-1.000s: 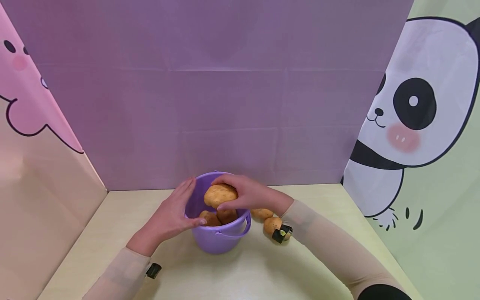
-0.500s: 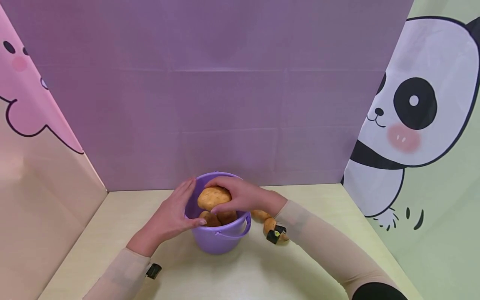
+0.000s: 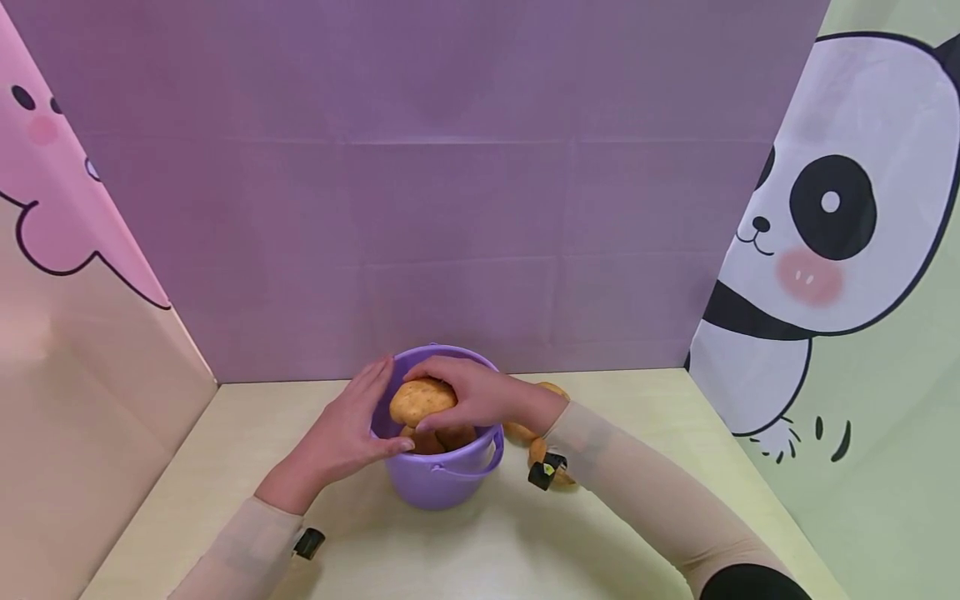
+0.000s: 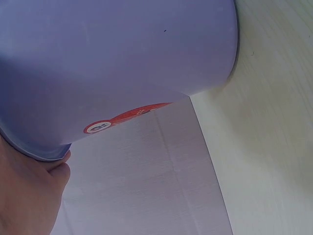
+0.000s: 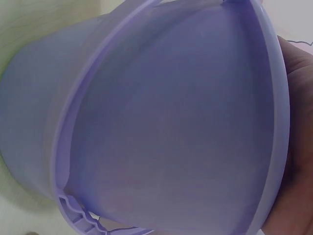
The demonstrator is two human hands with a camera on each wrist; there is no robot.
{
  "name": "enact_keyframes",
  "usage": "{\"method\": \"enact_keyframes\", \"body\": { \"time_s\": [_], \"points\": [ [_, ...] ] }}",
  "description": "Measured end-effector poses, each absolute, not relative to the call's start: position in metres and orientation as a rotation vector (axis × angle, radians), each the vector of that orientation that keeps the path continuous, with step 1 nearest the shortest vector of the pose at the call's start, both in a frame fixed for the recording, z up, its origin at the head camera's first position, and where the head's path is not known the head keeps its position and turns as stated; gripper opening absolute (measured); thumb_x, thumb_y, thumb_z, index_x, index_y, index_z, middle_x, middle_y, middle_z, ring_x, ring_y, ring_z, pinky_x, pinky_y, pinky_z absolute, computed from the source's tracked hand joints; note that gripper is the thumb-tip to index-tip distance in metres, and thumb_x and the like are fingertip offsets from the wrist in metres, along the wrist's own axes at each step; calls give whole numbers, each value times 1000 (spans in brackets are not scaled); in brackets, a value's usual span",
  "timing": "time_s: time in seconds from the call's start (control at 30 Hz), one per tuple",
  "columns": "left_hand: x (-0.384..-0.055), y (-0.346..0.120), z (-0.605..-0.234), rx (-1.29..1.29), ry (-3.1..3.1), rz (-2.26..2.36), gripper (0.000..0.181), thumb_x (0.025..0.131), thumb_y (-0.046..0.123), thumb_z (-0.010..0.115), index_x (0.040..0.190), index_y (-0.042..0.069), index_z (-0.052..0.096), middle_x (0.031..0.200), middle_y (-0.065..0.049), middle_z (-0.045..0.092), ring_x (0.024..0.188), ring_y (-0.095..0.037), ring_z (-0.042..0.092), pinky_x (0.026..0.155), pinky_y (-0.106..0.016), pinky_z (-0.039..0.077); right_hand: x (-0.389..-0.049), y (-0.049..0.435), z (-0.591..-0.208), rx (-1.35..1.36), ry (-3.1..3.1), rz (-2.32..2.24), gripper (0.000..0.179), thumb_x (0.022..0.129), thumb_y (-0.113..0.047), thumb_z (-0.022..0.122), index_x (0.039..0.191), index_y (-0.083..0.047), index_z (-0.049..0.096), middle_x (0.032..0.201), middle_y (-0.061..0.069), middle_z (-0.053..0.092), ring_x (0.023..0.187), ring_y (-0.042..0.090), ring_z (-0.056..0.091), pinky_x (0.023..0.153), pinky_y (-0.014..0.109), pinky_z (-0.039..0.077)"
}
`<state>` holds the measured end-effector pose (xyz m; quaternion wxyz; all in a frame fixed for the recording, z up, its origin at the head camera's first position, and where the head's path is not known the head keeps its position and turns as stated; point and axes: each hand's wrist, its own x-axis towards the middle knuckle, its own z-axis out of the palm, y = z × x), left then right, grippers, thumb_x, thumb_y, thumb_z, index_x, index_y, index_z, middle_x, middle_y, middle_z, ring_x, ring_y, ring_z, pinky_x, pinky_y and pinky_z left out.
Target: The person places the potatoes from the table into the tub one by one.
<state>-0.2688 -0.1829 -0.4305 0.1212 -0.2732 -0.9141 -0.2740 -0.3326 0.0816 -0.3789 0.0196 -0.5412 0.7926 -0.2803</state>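
Observation:
A purple bucket stands upright on the table, its handle hanging down at the front right. My left hand grips its left rim, thumb over the front edge and fingers along the side. Over the bucket's mouth, my right hand holds a potato between thumb and fingers. Below it, more potatoes lie in the bucket, partly hidden. The left wrist view shows the bucket's side with a red label. Its rim covers part of the right hand in the right wrist view.
Several potatoes lie on the table right of the bucket, partly behind the right forearm. A purple backdrop rises behind the pale table. Side walls bear a pink figure and a panda.
My right hand has moved left and slightly down with the potato, further over the bucket's mouth. Another potato at the right has come into view behind the wrist. The left hand stays at the rim.

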Motion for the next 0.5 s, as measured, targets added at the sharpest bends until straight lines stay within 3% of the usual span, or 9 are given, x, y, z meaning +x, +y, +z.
{"method": "enact_keyframes", "body": {
  "time_s": [0.37, 0.5],
  "points": [
    [-269, -183, -430, -794, -2672, -796, 131, 85, 73, 81, 171, -8, 24, 180, -24, 25, 166, -46, 23, 127, -69, 32, -328, 77, -378, -1650, 2451, -859, 61, 96, -30, 90, 146, -7, 63, 139, 4, 69, 117, 10, 63, 105, 23, 51],
    [-269, -183, -431, -801, -2664, -782, 130, 85, 72, 81, 171, -9, 25, 179, -25, 27, 165, -47, 24, 126, -69, 33, -328, 76, -378, -1616, 2374, -917, 61, 98, -24, 88, 147, 0, 61, 139, 12, 69, 122, 21, 67, 107, 26, 54]
  ]
}}
